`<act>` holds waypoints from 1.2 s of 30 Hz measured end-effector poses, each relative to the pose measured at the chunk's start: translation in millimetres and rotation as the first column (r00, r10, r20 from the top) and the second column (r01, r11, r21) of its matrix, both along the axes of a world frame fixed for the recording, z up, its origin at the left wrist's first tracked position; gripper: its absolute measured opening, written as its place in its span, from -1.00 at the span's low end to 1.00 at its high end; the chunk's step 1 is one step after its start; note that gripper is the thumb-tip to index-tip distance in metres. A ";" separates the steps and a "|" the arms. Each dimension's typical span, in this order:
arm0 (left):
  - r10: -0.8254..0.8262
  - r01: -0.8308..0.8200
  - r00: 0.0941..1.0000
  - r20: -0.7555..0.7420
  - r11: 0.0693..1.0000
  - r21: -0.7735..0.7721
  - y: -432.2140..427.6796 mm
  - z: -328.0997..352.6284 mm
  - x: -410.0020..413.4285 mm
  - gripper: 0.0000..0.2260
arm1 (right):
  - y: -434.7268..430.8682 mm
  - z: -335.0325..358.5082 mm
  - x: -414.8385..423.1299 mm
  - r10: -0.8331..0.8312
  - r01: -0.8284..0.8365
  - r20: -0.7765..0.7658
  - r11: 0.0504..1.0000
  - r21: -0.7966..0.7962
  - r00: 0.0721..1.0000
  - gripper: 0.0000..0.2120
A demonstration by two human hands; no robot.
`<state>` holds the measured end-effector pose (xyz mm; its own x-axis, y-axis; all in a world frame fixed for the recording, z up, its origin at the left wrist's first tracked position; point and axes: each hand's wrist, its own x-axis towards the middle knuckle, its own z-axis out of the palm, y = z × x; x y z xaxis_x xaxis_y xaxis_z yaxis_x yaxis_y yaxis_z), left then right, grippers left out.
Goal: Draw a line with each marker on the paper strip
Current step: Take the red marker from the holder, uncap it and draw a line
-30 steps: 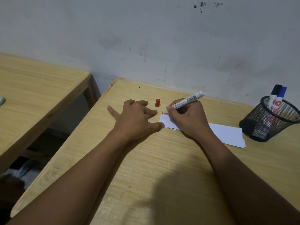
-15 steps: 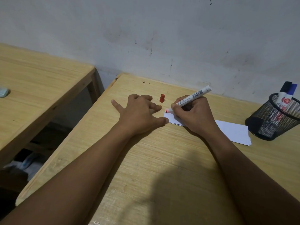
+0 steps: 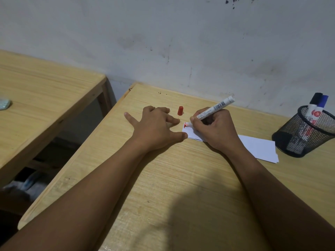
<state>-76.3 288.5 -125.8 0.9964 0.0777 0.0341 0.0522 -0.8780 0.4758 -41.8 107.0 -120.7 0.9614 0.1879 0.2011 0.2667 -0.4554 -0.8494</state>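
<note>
A white paper strip (image 3: 257,148) lies on the wooden table (image 3: 181,178), partly hidden under my right hand. My right hand (image 3: 215,129) grips a white marker with a red tip (image 3: 214,108), and the tip rests on the strip's left end, where a small red mark shows. My left hand (image 3: 155,127) lies flat on the table with fingers spread, its thumb touching the strip's left edge. The red cap (image 3: 180,110) stands on the table just beyond my left fingers.
A black mesh pen cup (image 3: 304,134) at the right holds a black-capped marker (image 3: 313,105) and a blue-capped one (image 3: 321,105). A second wooden table (image 3: 45,98) stands to the left across a gap, with a small pale object (image 3: 4,104) on it. The wall runs close behind.
The marker tip has come down onto the strip's left end and a small red mark has appeared there. My left hand has stayed put.
</note>
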 end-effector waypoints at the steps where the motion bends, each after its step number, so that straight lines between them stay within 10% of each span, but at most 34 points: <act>1: 0.000 0.000 1.000 0.000 1.000 -0.002 -0.2 0.0 0.1 -0.47 | 0.3 -0.4 0.7 -0.010 0.010 0.000 1.000 0.001 1.000 -0.95; 13: 0.001 -0.001 1.000 0.000 1.000 0.018 0.4 -2.9 2.2 -0.46 | 1.3 -3.3 3.5 -0.058 0.058 -0.006 0.998 0.031 0.998 -0.87; 20: -0.001 0.001 1.000 0.004 0.999 -0.036 3.2 1.2 -0.8 -0.42 | -10.6 24.4 6.4 -0.113 0.098 -0.002 0.855 0.509 0.994 -0.83; 25: 0.131 -0.128 0.991 0.004 0.972 -0.198 1.6 20.9 14.7 -0.40 | -15.9 41.2 3.4 -0.102 0.087 0.001 0.853 0.515 0.995 -0.81; 32: 0.170 -0.164 0.985 0.038 0.978 -0.126 -12.1 32.7 33.7 -0.88 | -38.4 55.2 -21.5 -0.138 0.144 -0.048 0.873 0.466 0.989 -0.88; 36: 0.217 -0.178 0.976 0.034 0.874 -0.453 -20.4 61.0 8.6 -0.90 | -57.3 72.5 -44.0 -0.154 0.146 -0.024 0.864 0.482 0.988 -0.92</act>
